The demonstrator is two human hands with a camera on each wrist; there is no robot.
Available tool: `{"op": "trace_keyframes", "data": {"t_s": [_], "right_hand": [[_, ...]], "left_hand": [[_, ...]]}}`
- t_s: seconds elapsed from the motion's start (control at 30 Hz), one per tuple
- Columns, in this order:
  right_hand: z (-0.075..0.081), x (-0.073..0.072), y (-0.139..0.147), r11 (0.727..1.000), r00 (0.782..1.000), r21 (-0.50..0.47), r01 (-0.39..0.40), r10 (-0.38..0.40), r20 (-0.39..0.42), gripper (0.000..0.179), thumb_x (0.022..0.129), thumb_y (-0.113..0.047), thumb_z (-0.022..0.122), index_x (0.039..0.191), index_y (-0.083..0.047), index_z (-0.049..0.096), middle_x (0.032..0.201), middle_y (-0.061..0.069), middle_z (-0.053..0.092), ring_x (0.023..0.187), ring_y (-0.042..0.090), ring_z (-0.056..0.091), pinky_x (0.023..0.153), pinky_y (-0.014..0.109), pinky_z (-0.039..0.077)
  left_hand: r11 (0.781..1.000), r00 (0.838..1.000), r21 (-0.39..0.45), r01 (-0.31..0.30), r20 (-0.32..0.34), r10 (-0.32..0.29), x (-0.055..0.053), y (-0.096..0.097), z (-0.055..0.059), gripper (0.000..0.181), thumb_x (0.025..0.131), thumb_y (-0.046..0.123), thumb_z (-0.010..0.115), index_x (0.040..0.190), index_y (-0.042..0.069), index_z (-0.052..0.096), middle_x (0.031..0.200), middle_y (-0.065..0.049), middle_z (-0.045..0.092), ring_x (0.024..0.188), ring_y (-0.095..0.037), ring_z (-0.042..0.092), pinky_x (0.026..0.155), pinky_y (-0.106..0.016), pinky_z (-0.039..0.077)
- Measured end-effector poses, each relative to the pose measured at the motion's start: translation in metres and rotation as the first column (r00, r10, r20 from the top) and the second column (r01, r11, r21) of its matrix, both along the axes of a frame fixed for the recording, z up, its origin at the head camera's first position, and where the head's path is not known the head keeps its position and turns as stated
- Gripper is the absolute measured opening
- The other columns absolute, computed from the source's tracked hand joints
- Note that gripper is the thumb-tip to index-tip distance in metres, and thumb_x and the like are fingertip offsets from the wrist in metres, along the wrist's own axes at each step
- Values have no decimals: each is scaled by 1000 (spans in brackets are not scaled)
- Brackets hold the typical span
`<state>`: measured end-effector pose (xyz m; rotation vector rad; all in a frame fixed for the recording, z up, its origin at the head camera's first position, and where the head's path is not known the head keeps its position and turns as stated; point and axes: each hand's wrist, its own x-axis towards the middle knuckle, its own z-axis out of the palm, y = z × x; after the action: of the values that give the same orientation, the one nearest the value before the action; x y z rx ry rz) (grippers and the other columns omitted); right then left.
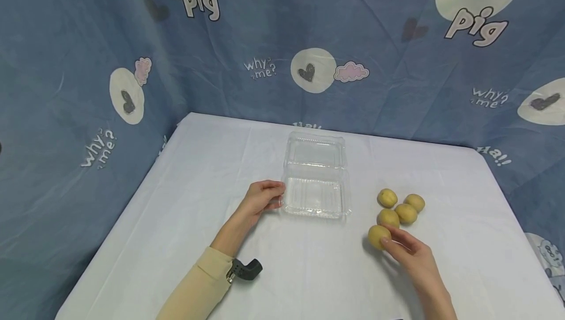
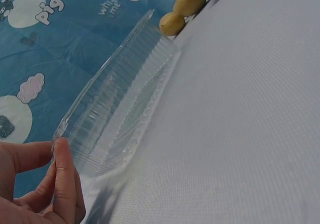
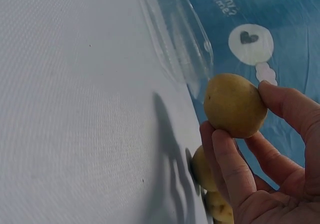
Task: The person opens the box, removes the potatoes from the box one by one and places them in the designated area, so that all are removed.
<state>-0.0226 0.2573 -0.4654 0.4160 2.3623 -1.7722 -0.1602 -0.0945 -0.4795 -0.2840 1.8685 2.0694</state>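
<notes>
A clear plastic clamshell container [image 1: 312, 197] lies unfolded on the white table, its lid [image 1: 315, 152] laid back toward the far edge. At its left rim, my left hand [image 1: 264, 196] pinches the edge between thumb and fingers, as the left wrist view shows closely. My right hand [image 1: 412, 256] holds a potato [image 3: 235, 105] between thumb and fingertips, raised off the cloth with a shadow below. Just beyond that hand several more potatoes [image 1: 406, 213] sit in a loose cluster, right of the container. The container's base shows nothing inside.
White cloth covers the table [image 1: 318, 271]. Behind it and along the left hangs a blue printed curtain [image 1: 247, 30]. A black device [image 1: 247, 269] is strapped at my left wrist, by the beige sleeve [image 1: 198, 285].
</notes>
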Motion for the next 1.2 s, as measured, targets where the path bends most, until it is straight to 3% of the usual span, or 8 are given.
{"op": "trace_keyframes", "data": {"t_s": [0.33,0.77,1.03,1.2], "right_hand": [[0,-1,11,999,998,5,33,-34,51,64,92,-38,69,145,-10,47,124,-11,58,109,-1,52,86,13,44],[-1,5,22,997,997,40,62,-64,37,64,92,-42,68,144,-10,49,120,-15,62,109,-4,51,86,10,39],[0,4,32,994,985,58,91,-98,142,79,88,-53,67,149,-11,40,141,2,50,107,-7,50,88,12,40],[-2,3,38,992,979,49,119,-126,158,81,87,-53,68,150,-10,38,145,6,45,99,-12,51,83,9,43]], "left_hand": [[1000,1000,17,21,-16,-20,0,-2,0,29,93,11,68,116,-6,63,103,-13,63,81,-15,60,70,-25,57],[1000,1000,23,21,-16,-20,1,-1,1,31,93,11,68,118,-7,62,101,-12,63,80,-14,61,69,-25,57],[999,999,23,29,-16,-29,1,-2,2,30,93,11,68,117,-7,62,100,-10,62,80,-14,60,70,-25,57],[999,999,21,30,-13,-29,1,-1,2,31,93,11,67,118,-7,62,99,-10,62,80,-14,60,70,-26,57]]}}
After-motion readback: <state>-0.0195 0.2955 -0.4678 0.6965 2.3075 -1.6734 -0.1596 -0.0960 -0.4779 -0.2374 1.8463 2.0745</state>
